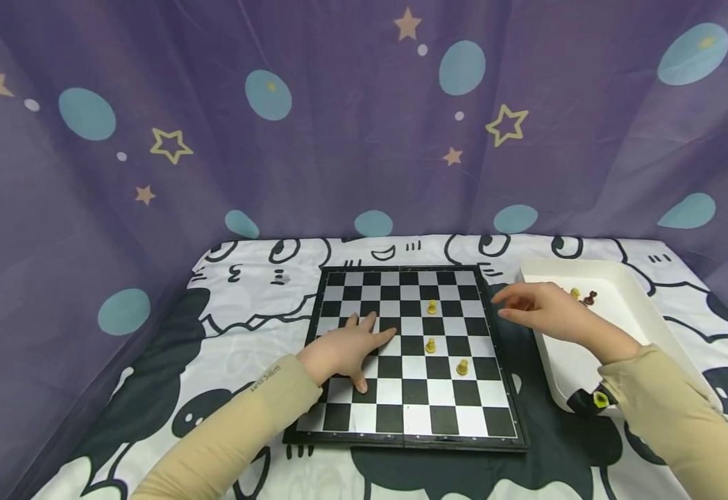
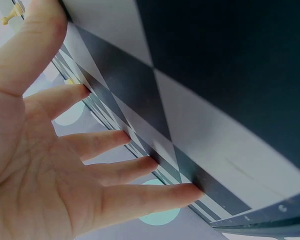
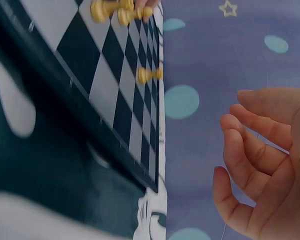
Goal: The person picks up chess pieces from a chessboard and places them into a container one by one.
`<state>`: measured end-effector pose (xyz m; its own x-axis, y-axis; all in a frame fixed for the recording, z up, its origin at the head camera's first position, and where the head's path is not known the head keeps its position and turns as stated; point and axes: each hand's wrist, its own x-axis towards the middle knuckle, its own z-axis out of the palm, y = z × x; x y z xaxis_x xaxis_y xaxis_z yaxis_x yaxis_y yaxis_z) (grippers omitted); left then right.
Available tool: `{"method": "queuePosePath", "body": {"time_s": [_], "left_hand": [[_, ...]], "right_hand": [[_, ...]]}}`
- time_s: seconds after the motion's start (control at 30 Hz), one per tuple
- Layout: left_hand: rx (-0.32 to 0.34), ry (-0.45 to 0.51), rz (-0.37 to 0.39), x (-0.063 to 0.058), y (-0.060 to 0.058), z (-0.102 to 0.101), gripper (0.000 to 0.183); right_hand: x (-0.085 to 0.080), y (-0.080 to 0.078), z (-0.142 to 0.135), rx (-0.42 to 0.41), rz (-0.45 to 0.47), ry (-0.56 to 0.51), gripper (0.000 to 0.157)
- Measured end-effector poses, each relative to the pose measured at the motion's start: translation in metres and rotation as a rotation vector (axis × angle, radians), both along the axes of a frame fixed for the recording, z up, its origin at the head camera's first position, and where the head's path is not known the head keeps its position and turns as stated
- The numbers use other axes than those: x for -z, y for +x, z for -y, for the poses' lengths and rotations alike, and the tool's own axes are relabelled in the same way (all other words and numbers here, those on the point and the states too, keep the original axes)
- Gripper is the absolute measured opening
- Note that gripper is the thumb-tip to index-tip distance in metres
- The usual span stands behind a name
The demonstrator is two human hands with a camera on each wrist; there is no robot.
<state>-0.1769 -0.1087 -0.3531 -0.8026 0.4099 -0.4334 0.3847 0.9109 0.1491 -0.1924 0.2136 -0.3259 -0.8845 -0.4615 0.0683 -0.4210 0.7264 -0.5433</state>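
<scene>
A black-and-white chessboard with a dark frame lies on the patterned cloth. My left hand rests on its left half with the fingers spread, the fingertips touching the squares. Three yellow chess pawns stand on the right half: a far pawn, a middle pawn and a near pawn. Just past the board's right edge hovers my right hand. Its fingers are loosely bent, with nothing between them.
Under the right forearm is a white tray, with a yellow piece and dark red pieces near its far end. A black object with a yellow-green spot shows at its near corner. A purple curtain hangs behind the cloth.
</scene>
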Motion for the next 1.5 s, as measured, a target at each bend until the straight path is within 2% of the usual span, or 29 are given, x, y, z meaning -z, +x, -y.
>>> {"method": "queuePosePath", "body": {"time_s": [0.2, 0.4, 0.53, 0.83, 1.5], "left_hand": [[0.004, -0.009, -0.002, 0.000, -0.001, 0.000, 0.105], [-0.001, -0.011, 0.002, 0.000, -0.002, 0.000, 0.105], [-0.002, -0.014, -0.001, 0.000, -0.003, 0.000, 0.106], [-0.011, -0.004, 0.011, 0.001, -0.003, 0.001, 0.105], [-0.010, -0.002, 0.006, -0.001, 0.000, -0.001, 0.105]], "right_hand": [[0.003, 0.002, 0.017, -0.088, 0.013, -0.018, 0.024], [0.017, 0.003, 0.030, -0.188, 0.087, -0.026, 0.023], [0.023, 0.005, 0.036, -0.221, 0.114, -0.004, 0.022], [0.029, 0.008, 0.042, -0.268, 0.135, 0.016, 0.023], [0.038, 0.015, 0.045, -0.321, 0.222, -0.010, 0.018]]}}
